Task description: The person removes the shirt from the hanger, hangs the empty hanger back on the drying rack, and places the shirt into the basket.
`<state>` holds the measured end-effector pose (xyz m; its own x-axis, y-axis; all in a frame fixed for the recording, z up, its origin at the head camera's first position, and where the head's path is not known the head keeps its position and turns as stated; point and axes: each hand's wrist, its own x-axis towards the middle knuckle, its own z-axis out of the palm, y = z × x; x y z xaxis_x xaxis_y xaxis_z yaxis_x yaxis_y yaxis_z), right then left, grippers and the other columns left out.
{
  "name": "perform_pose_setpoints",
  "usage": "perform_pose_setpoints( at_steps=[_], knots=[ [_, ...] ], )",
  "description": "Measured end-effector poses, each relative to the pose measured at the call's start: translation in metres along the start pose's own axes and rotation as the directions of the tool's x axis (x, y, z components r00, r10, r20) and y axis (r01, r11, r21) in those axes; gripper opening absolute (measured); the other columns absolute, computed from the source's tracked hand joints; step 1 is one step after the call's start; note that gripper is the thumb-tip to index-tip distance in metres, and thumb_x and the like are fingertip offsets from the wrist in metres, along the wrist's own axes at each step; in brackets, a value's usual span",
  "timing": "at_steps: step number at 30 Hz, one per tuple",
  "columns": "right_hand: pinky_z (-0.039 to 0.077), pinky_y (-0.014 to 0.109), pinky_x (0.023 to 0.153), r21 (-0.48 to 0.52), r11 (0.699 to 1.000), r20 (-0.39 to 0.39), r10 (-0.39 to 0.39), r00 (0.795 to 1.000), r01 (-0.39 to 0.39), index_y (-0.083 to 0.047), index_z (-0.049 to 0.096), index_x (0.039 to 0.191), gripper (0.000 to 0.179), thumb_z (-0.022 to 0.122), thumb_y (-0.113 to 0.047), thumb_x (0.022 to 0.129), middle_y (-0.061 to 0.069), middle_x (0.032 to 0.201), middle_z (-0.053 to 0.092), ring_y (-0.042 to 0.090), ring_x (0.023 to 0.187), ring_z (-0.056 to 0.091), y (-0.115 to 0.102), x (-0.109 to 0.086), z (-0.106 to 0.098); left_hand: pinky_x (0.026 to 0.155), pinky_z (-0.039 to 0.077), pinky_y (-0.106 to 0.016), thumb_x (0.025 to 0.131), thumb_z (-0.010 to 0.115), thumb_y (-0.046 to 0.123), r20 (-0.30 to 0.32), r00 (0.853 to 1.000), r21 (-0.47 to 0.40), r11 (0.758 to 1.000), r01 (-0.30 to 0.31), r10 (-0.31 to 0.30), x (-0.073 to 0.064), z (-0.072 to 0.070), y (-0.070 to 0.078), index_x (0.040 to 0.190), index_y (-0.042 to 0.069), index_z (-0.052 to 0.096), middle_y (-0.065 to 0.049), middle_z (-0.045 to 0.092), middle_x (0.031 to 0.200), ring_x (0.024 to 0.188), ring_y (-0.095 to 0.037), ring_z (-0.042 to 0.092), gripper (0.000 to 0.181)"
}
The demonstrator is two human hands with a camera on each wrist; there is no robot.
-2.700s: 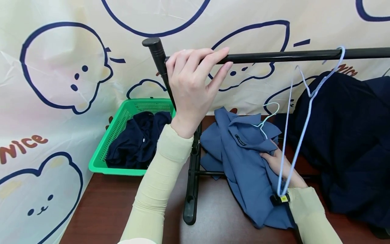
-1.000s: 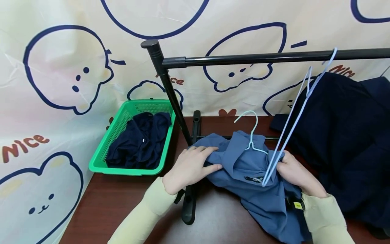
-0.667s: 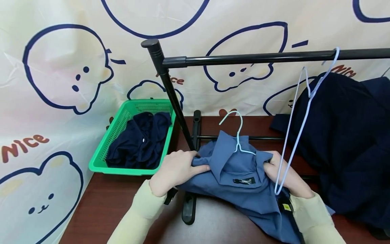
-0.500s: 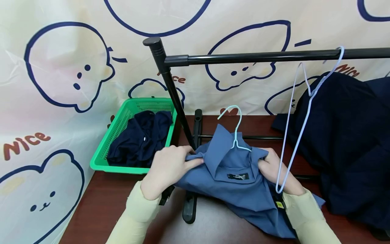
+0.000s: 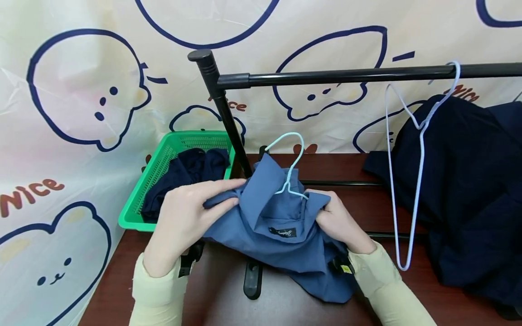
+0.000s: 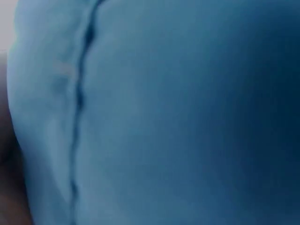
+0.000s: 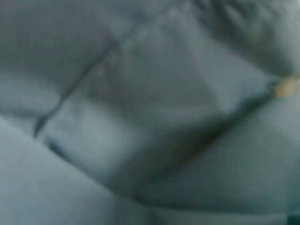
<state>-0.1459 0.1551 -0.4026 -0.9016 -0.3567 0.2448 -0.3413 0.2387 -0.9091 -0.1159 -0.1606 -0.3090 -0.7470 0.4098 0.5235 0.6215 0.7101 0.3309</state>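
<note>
Left hand (image 5: 181,217) in a pinch, right hand (image 5: 340,222) in a curled grip, on blue shirt (image 5: 281,256).

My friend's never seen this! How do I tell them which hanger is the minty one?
Find the black clothes rack, then look below its top bar, where the left hand and right hand hold a blue shirt. The mint hanger pokes its hook up from the collar. Unlike the lilac hanger hanging bare on the bar, it's greenish and partly hidden.

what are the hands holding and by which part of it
A blue shirt: the left hand pinches fabric beside the collar; the right hand grips it at the collar's opposite side.
</note>
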Motion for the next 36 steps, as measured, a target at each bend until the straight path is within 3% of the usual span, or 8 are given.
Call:
perform_pose_setpoints(
  at_steps=[3,7,14,19,23,26,30,36],
  knots=[
    [0.052,0.037,0.085,-0.043,0.999,0.009,0.033,0.999,-0.033,-0.017,0.075,0.098,0.021,0.059,-0.002,0.099,-0.003,0.092,0.070,0.019,0.086,0.064,0.004,-0.002,-0.003,0.078,0.057,-0.035,0.091,0.079,0.022,0.066,0.998,-0.080,0.997,0.013,-0.007,-0.009,0.009,-0.007,0.117,0.023,0.079,0.008,0.075,0.108,0.094,-0.009,0.070,0.026],
    [0.050,0.039,0.086,-0.106,0.993,0.027,0.053,0.998,-0.049,-0.023,0.074,0.113,0.029,0.066,-0.002,0.095,-0.007,0.111,0.070,0.017,0.095,0.063,0.009,-0.008,-0.012,0.080,0.057,-0.036,0.094,0.076,0.018,0.141,0.989,-0.159,0.985,0.064,-0.042,-0.019,0.026,-0.017,0.108,0.020,0.079,0.009,0.074,0.104,0.091,-0.007,0.069,0.015],
    [0.052,0.031,0.091,-0.180,0.982,-0.011,0.057,0.998,-0.058,-0.025,0.060,0.142,0.052,0.077,-0.018,0.093,-0.005,0.136,0.062,0.014,0.115,0.060,0.020,-0.023,-0.040,0.075,0.055,-0.032,0.097,0.071,0.017,0.153,0.983,-0.280,0.949,0.145,-0.105,-0.024,0.043,-0.027,0.105,0.022,0.076,0.012,0.072,0.102,0.085,-0.004,0.064,0.010],
    [0.049,0.027,0.091,-0.225,0.972,-0.033,0.059,0.998,-0.065,-0.021,0.065,0.137,0.047,0.079,-0.018,0.092,-0.005,0.129,0.065,0.015,0.109,0.061,0.019,-0.041,-0.064,0.074,0.052,-0.031,0.099,0.070,0.019,0.118,0.979,-0.351,0.915,0.200,-0.169,-0.025,0.049,-0.034,0.109,0.024,0.074,0.014,0.070,0.096,0.083,-0.007,0.062,0.012],
    [0.048,0.024,0.091,-0.189,0.980,-0.041,0.055,0.998,-0.061,-0.016,0.066,0.134,0.039,0.073,-0.012,0.096,-0.002,0.121,0.069,0.017,0.106,0.065,0.015,-0.052,-0.074,0.073,0.049,-0.029,0.099,0.069,0.016,0.091,0.981,-0.397,0.897,0.194,-0.172,-0.025,0.055,-0.038,0.132,0.026,0.066,0.014,0.069,0.088,0.078,-0.007,0.063,0.034],
    [0.049,0.023,0.081,-0.205,0.974,-0.084,0.079,0.993,-0.094,-0.015,0.068,0.131,0.030,0.067,-0.015,0.101,-0.002,0.108,0.071,0.016,0.094,0.066,0.015,-0.057,-0.074,0.085,0.051,-0.029,0.102,0.065,0.011,0.084,0.987,-0.422,0.893,0.158,-0.135,-0.024,0.058,-0.040,0.143,0.026,0.061,0.010,0.073,0.107,0.096,-0.010,0.068,0.044],
    [0.048,0.023,0.077,-0.238,0.965,-0.138,0.079,0.987,-0.110,-0.015,0.072,0.122,0.021,0.062,-0.017,0.104,-0.003,0.097,0.071,0.015,0.087,0.064,0.016,-0.059,-0.072,0.089,0.048,-0.029,0.105,0.056,0.008,0.101,0.990,-0.435,0.890,0.135,-0.101,-0.024,0.062,-0.039,0.138,0.026,0.067,0.010,0.067,0.128,0.110,-0.011,0.063,0.038],
    [0.048,0.020,0.080,-0.231,0.970,-0.214,0.026,0.977,-0.076,-0.016,0.075,0.110,0.013,0.064,-0.013,0.102,-0.003,0.103,0.072,0.013,0.089,0.065,0.013,-0.058,-0.064,0.080,0.049,-0.033,0.103,0.064,0.022,0.118,0.985,-0.452,0.876,0.169,-0.129,-0.025,0.068,-0.034,0.135,0.029,0.069,0.012,0.068,0.119,0.101,-0.010,0.062,0.033]
  ],
)
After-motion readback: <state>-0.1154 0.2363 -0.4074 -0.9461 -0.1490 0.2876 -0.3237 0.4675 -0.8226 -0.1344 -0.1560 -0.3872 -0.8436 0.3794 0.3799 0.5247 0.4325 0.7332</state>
